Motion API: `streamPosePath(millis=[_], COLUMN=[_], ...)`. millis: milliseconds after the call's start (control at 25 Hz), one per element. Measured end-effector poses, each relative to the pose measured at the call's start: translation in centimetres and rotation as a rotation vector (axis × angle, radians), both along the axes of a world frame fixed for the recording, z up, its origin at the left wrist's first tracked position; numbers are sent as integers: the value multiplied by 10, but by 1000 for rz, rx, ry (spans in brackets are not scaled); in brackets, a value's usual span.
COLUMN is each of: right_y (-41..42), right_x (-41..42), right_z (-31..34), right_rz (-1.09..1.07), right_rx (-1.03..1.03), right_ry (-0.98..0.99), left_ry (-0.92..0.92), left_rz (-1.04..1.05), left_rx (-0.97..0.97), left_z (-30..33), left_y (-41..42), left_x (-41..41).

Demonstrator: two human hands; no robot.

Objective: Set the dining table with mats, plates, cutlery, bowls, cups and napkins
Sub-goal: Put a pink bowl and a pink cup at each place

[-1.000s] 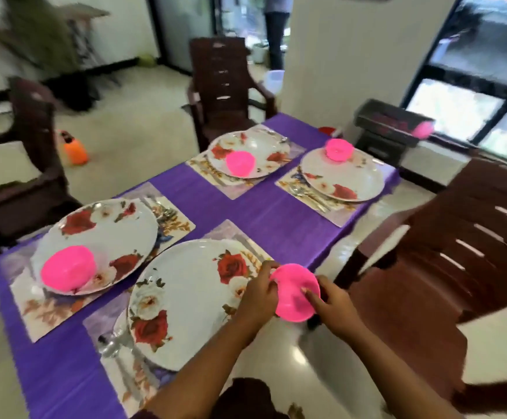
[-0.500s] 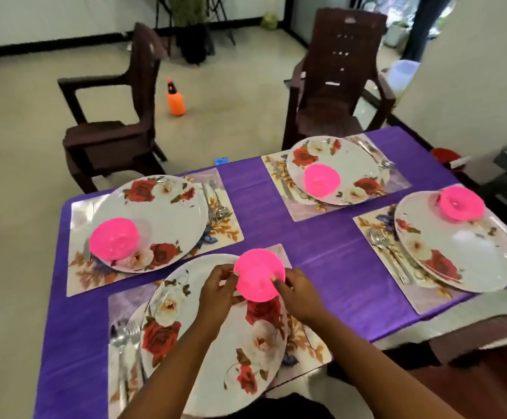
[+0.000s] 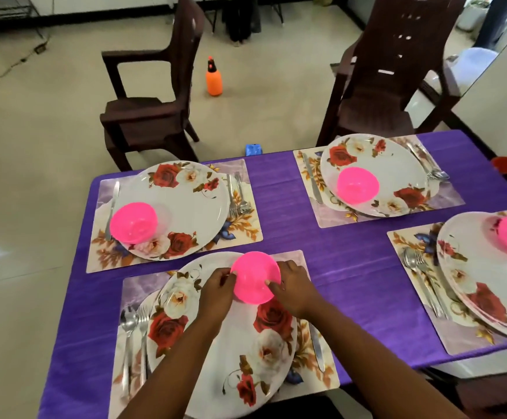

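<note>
A pink bowl (image 3: 255, 277) is held by both my hands over the far edge of the near floral plate (image 3: 216, 337). My left hand (image 3: 216, 288) grips its left rim and my right hand (image 3: 293, 287) grips its right rim. That plate lies on a floral mat (image 3: 309, 358) with a spoon and fork (image 3: 134, 331) on its left and a knife (image 3: 317, 347) on its right. Three other plates, far left (image 3: 185, 204), far right (image 3: 376, 164) and right (image 3: 481, 285), each carry a pink bowl. The purple tablecloth (image 3: 345, 267) covers the table.
Two dark brown chairs stand beyond the table, one at the left (image 3: 152, 95) and one at the right (image 3: 388, 77). An orange spray bottle (image 3: 213, 77) stands on the floor between them. A small blue object (image 3: 253, 149) lies at the table's far edge.
Both hands carried the pink bowl from beside the table's edge onto the near plate's far side. The view swung round to face the table squarely.
</note>
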State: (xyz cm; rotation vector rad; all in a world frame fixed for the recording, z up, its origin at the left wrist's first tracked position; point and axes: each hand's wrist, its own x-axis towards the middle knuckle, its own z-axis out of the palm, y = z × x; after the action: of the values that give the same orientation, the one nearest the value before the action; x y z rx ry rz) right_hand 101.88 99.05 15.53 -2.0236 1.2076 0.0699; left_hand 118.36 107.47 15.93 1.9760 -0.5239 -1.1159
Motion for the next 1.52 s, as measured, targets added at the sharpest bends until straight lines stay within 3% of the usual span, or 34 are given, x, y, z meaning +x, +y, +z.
streamPosePath(millis=[520, 760, 1160, 1200, 1280, 1360, 1520], right_y=[-15, -7, -12, -9, 2, 15, 36], right_x=[6, 4, -1, -4, -12, -23, -67], right_z=[-11, -12, 0, 3, 6, 9, 13], right_rz=[45, 12, -103, -114, -189, -283, -334], right_rx=[83, 32, 142, 157, 148, 42, -305], right_ry=[111, 61, -89, -113, -203, -291, -259], left_ry=[-68, -35, -14, -90, -441, -772, -942], left_rz=[-20, -10, 11, 26, 22, -123, -460], left_rx=[8, -20, -21, 0, 26, -40, -322], left_z=[-1, 0, -5, -4, -1, 8, 24], left_y=[2, 6, 4, 5, 5, 2, -23], left_x=[-1, -4, 2, -1, -13, -34, -82])
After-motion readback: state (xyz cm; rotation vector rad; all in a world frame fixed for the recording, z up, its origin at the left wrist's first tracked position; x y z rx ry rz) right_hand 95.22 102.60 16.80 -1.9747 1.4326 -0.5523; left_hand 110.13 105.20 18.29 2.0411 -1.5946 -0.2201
